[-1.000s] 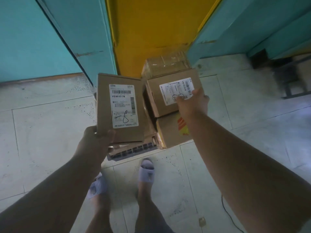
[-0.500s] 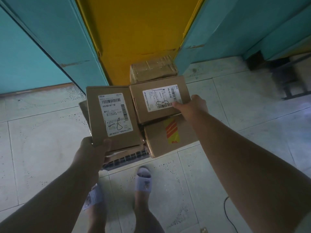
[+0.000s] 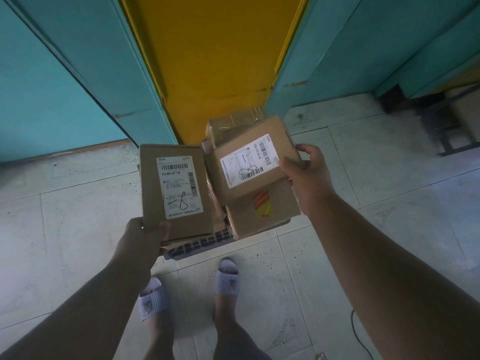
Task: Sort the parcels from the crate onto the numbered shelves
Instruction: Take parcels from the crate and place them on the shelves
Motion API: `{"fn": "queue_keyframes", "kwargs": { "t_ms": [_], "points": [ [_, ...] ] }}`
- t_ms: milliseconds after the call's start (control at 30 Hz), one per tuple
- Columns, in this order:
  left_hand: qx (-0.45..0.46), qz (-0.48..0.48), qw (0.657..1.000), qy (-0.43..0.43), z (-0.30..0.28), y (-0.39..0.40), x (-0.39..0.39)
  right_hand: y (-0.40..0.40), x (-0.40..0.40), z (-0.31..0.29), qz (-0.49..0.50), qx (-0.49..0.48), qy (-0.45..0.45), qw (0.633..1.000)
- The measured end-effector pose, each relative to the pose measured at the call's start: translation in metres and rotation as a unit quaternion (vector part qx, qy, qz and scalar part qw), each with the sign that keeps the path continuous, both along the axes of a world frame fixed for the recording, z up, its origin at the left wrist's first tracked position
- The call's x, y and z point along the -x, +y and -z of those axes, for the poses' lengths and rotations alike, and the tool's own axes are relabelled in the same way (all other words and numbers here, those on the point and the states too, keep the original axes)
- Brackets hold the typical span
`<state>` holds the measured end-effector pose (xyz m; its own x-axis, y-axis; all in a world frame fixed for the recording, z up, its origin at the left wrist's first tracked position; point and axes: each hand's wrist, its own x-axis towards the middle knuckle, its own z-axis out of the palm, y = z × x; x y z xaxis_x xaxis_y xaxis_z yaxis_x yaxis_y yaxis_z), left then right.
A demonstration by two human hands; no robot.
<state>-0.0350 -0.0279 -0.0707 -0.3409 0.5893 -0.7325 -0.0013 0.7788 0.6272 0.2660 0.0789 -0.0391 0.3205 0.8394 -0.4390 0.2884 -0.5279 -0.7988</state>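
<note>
My left hand (image 3: 144, 236) grips the bottom edge of a flat cardboard parcel (image 3: 179, 229), held up with its white label marked 8 facing me. My right hand (image 3: 305, 172) grips the right end of a second cardboard parcel (image 3: 262, 188), tilted, with a white barcode label also marked 8. Both hang above the dark slatted crate (image 3: 205, 242) on the floor. In the crate lie a brown parcel with a red-and-yellow sticker (image 3: 280, 214) and a tape-wrapped parcel (image 3: 233, 123) at the back.
Teal panels (image 3: 78, 74) stand left and right of a yellow panel (image 3: 215, 61) just behind the crate. My feet in grey slippers (image 3: 227, 276) stand on the pale tiled floor in front of it. A dark metal frame (image 3: 452, 126) sits at the far right.
My right hand has lifted its parcel off the pile and tilted it, shifting its grip to the right end. The left parcel stays held up, nearly unmoved.
</note>
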Motion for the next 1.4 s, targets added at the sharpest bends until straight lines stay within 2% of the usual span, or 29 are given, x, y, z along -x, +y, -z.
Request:
{"fn": "queue_keyframes", "kwargs": {
  "t_ms": [67, 267, 367, 500, 700, 900, 1067, 1233, 1400],
  "points": [
    [-0.007, 0.008, 1.0, 0.009, -0.025, -0.008, 0.004, -0.009, -0.002, -0.019, -0.012, -0.009, 0.028, 0.999],
    [-0.038, 0.025, 0.999, 0.013, -0.102, -0.038, 0.025, -0.041, -0.004, -0.093, -0.07, -0.036, 0.024, 0.997],
    [-0.051, 0.053, 0.997, -0.014, -0.133, -0.051, 0.033, -0.058, -0.006, -0.133, -0.043, -0.048, 0.021, 0.998],
    [-0.053, 0.138, 0.989, -0.016, -0.17, -0.06, 0.028, -0.095, -0.013, -0.187, 0.003, -0.068, -0.011, 0.998],
    [-0.119, 0.197, 0.972, -0.047, -0.223, -0.054, -0.012, -0.142, -0.064, -0.246, 0.067, -0.106, 0.011, 0.992],
    [-0.148, 0.257, 0.952, -0.072, -0.242, -0.026, -0.109, -0.19, -0.165, -0.274, 0.153, -0.154, 0.047, 0.975],
    [-0.138, 0.31, 0.937, -0.086, -0.238, -0.011, -0.231, -0.228, -0.285, -0.301, 0.2, -0.189, 0.055, 0.96],
    [-0.134, 0.307, 0.937, -0.098, -0.243, -0.007, -0.361, -0.248, -0.394, -0.33, 0.226, -0.2, 0.07, 0.951],
    [-0.161, 0.399, 0.902, -0.038, -0.259, 0.015, -0.459, -0.242, -0.476, -0.333, 0.238, -0.196, 0.088, 0.947]
  ]
}}
